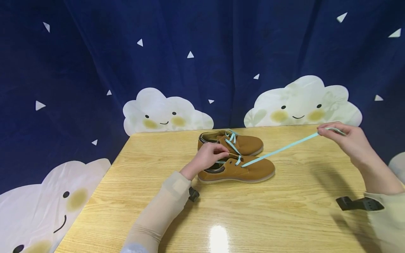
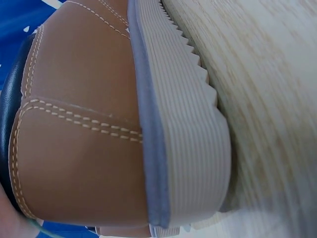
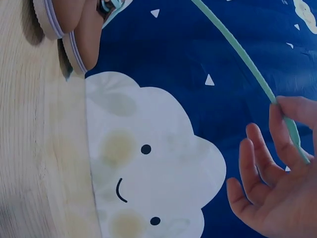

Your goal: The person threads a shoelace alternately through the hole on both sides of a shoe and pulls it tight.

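Note:
Two brown lace-up shoes lie side by side on the table, toes to the right. My left hand [image 1: 210, 156] is over the opening of the near shoe [image 1: 257, 170], its thumb and fingertips pinching the shoe's tongue [image 1: 234, 156]. From that shoe's eyelets a light-blue shoelace [image 1: 284, 147] runs taut, up and to the right. My right hand [image 1: 351, 140] pinches this lace between thumb and index finger, high over the table; its other fingers are loosely bent in the right wrist view. The left wrist view shows the near shoe's heel [image 2: 79, 163] and ridged sole [image 2: 193, 148] close up.
The far shoe [image 1: 250, 143], also with light-blue laces [image 1: 232, 137], stands just behind the near one. Beneath them is a light wooden table [image 1: 253, 218]. A dark blue curtain [image 1: 221, 52] with white clouds and triangles hangs behind the table and along its left side.

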Demonstrator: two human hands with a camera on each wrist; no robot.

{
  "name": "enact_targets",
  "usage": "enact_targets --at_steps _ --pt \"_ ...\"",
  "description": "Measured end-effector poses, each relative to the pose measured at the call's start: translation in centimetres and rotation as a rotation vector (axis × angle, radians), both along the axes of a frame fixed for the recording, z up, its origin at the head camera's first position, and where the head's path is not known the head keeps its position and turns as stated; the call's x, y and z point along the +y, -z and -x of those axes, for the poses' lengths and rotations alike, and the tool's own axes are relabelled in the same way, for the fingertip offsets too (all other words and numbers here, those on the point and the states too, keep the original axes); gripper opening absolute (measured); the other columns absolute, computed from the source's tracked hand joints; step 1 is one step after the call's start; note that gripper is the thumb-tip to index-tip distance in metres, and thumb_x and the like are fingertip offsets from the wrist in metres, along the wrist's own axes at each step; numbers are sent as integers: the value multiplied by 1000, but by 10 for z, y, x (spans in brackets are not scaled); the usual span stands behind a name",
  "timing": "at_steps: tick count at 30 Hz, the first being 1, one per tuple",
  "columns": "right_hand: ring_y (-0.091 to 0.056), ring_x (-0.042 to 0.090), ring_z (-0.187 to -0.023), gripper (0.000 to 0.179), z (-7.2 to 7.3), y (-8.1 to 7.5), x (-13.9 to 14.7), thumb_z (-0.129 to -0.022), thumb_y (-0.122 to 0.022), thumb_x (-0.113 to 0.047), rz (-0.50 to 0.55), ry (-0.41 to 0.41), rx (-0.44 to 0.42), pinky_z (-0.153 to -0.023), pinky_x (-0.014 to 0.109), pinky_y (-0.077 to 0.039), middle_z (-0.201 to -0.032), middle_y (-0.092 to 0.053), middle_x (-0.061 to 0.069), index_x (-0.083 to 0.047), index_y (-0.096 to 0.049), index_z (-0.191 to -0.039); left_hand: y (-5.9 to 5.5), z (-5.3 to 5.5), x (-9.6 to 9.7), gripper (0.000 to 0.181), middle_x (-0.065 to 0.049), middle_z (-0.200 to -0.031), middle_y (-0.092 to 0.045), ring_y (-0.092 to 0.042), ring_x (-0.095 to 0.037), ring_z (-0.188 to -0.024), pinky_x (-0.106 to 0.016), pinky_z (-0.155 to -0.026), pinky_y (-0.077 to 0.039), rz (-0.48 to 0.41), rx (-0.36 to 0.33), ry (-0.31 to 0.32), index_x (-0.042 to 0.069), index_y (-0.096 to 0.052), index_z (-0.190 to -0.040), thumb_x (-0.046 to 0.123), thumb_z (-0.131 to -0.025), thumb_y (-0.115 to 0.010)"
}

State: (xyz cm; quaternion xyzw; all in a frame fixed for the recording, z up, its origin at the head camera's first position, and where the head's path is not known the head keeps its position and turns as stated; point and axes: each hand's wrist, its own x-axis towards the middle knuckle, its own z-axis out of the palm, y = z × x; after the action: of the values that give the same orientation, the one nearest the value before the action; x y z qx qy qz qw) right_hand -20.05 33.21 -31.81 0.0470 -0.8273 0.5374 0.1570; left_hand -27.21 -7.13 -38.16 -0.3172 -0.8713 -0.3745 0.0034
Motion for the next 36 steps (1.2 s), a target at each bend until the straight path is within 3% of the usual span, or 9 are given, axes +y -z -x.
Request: enact_targets --at_steps 4,6,11,13,19,27,33,36 --pt "-57 -6 -88 10 3 1 -7 -90 -72 -14 87 59 31 -73 12 -37 -88 -67 -27 -14 -78 -98 1 0 0 11 5 -93 -70 -64 -4 -84 -20 -77 -50 5 -6 -7 14 -76 -98 19 -93 -67" --pt "-60 -4 -85 10 5 0 -12 -88 -73 -10 184 43 55 -72 14 -39 -86 -70 -22 -12 -78 -96 2 -1 0 11 6 -93 -70 -64 -4 -84 -20 -77 -50 4 -7 -9 14 -76 -98 20 -93 -67" --pt "-69 6 -77 9 12 -2 -26 -86 -68 8 514 -115 142 -69 15 -50 -83 -74 0 0 -74 -89 0 -2 -1 11 5 -93 -70 -64 -5 -84 -20 -77 -50 -10 -7 -4 13 -76 -98 19 -93 -68" --pt "-71 11 -73 11 14 -3 -31 -87 -65 11 598 -163 165 -66 19 -53 -82 -74 5 1 -71 -86 0 -2 -1 11 4 -93 -70 -65 -5 -84 -20 -77 -50 -13 -5 -2 13 -76 -97 18 -93 -68" --pt "-65 10 -62 11 18 -8 -42 -90 -66 4 691 -197 145 -59 19 -53 -78 -73 4 -3 -74 -87 -1 0 -2 10 5 -93 -70 -65 -4 -84 -19 -77 -50 -20 -5 -15 14 -76 -97 19 -92 -68" --pt "-56 5 -62 14 24 -5 -47 -93 -65 -4 540 -164 108 -59 15 -50 -71 -65 -3 -10 -77 -89 -1 0 -1 12 6 -92 -70 -64 -4 -83 -20 -76 -50 1 -8 -10 14 -76 -99 20 -94 -67" --pt "-58 3 -64 14 33 -3 -62 -95 -64 -11 254 -165 71 -60 14 -49 -70 -65 -6 -18 -75 -88 -1 -1 1 15 6 -92 -69 -62 -4 -80 -22 -73 -49 43 25 -14 14 -75 -101 21 -96 -63" --pt "-61 4 -69 10 38 -1 -72 -97 -62 -15 111 -186 52 -63 15 -49 -74 -68 -9 -16 -71 -92 0 0 1 16 5 -94 -70 -62 -4 -80 -22 -72 -49 52 43 -12 13 -75 -103 21 -97 -62"
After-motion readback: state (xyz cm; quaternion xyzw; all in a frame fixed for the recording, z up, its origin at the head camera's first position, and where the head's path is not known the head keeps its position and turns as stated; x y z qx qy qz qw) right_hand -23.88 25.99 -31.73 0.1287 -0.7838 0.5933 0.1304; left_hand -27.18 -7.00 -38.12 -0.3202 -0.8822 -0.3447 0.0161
